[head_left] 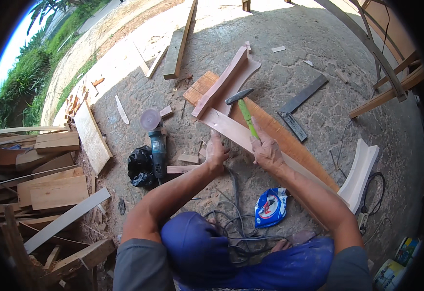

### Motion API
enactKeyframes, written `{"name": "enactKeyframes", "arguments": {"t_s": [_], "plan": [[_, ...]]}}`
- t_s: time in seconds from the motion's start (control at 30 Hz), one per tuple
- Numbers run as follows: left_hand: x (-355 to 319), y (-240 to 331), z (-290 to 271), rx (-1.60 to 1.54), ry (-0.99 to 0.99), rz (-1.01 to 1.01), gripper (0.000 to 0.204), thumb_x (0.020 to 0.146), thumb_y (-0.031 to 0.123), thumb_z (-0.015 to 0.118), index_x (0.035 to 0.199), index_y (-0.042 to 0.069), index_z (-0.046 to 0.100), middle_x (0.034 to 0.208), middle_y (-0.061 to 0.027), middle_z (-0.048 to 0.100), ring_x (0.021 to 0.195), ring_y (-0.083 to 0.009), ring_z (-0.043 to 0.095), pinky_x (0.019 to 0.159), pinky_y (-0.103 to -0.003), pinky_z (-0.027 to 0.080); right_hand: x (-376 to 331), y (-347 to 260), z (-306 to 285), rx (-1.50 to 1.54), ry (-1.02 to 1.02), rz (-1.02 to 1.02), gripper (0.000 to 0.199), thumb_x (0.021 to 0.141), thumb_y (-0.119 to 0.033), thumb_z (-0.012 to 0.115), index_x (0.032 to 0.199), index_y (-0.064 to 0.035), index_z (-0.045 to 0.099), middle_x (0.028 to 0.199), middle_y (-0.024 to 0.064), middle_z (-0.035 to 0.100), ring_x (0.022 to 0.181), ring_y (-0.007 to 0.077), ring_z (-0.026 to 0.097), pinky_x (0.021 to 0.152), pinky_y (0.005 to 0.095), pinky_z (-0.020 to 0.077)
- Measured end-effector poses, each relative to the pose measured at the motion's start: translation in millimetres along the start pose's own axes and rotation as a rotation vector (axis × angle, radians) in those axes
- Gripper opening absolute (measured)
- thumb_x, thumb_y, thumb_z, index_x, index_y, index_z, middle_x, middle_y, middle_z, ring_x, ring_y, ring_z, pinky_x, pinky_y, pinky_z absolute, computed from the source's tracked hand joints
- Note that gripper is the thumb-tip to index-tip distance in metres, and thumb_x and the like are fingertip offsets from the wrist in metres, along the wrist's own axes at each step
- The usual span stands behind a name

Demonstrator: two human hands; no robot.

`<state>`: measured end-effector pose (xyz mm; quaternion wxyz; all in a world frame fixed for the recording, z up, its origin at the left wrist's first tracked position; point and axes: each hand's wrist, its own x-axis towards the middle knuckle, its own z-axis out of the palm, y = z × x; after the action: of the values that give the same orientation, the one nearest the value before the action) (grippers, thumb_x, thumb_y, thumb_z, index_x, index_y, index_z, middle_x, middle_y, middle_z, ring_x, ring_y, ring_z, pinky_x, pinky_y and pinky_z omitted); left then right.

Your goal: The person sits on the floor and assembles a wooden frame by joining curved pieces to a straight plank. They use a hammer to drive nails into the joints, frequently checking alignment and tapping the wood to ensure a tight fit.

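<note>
My right hand [268, 151] is closed round the green handle of a hammer [247, 116]. The dark hammer head is over the pale wooden board [231, 128], close to where it joins a curved wooden piece [243, 72]. Beside the board's near edge is my left hand [216, 151], one digit stretched up toward the wood and the other fingers curled; anything inside them is hidden. A similar curved piece [360, 177] stands at the board's other end. Under this assembly lies an orange-brown plank [289, 140].
An angle grinder [157, 150] rests left of my left arm, beside a black plastic bag [141, 167]. Cables [236, 223] tangle near a blue-and-white packet [270, 207]. A try square [299, 104] lies to the right. Stacked timber [59, 191] fills the left side.
</note>
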<state>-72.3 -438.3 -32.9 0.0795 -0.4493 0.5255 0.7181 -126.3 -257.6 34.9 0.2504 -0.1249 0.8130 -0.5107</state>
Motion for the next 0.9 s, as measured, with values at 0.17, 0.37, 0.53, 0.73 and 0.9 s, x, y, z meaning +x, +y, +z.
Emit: {"name": "enactKeyframes", "arguments": {"t_s": [0.17, 0.37, 0.53, 0.73, 0.9], "plan": [[-8, 21, 31, 0.095, -0.14, -0.011, 0.087, 0.098, 0.076, 0.026, 0.151, 0.008, 0.034, 0.145, -0.0178, 0.053, 0.13, -0.0397, 0.053, 0.107, -0.054, 0.042, 5, 19, 3, -0.07, 0.064, -0.189, 0.06, 0.102, -0.024, 0.046, 0.159, -0.0144, 0.029, 0.133, 0.0285, 0.059, 0.114, 0.0467, 0.061, 0.099, 0.0473, 0.0488], [39, -27, 77, -0.496, 0.244, 0.262, 0.077, 0.101, 0.07, 0.033, 0.132, 0.003, 0.056, 0.119, -0.0155, 0.066, 0.099, -0.0292, 0.066, 0.089, -0.04, 0.053, 7, 15, 7, -0.061, 0.014, -0.225, 0.061, 0.101, -0.025, 0.046, 0.158, -0.0079, 0.029, 0.136, 0.0306, 0.056, 0.118, 0.0468, 0.059, 0.1, 0.0479, 0.048], [26, -17, 101, -0.177, 0.497, 0.317, 0.064, 0.099, 0.058, 0.054, 0.12, -0.002, 0.063, 0.107, -0.0163, 0.072, 0.096, -0.0303, 0.069, 0.086, -0.042, 0.052, 6, 14, -5, -0.059, -0.002, -0.1, 0.06, 0.103, -0.027, 0.046, 0.158, -0.0083, 0.03, 0.144, 0.0278, 0.051, 0.125, 0.0455, 0.056, 0.103, 0.0456, 0.0474], [15, -1, 104, -0.152, 0.609, 0.386, 0.064, 0.089, 0.054, 0.07, 0.119, -0.002, 0.064, 0.109, -0.019, 0.073, 0.099, -0.032, 0.07, 0.086, -0.043, 0.052, 0, 7, -2, -0.178, 0.121, -0.284, 0.06, 0.101, -0.021, 0.051, 0.156, -0.0034, 0.033, 0.129, 0.0294, 0.06, 0.1, 0.0471, 0.067, 0.083, 0.0486, 0.0548], [5, -2, 99, -0.066, 0.667, 0.239, 0.069, 0.086, 0.058, 0.071, 0.123, 0.0, 0.062, 0.111, -0.0201, 0.072, 0.104, -0.0365, 0.069, 0.09, -0.046, 0.052, -4, -26, -37, -0.37, 0.031, -0.611, 0.065, 0.095, -0.003, 0.055, 0.156, -0.0091, 0.035, 0.087, 0.0192, 0.059, 0.067, 0.0389, 0.062, 0.063, 0.0463, 0.0513]]}}
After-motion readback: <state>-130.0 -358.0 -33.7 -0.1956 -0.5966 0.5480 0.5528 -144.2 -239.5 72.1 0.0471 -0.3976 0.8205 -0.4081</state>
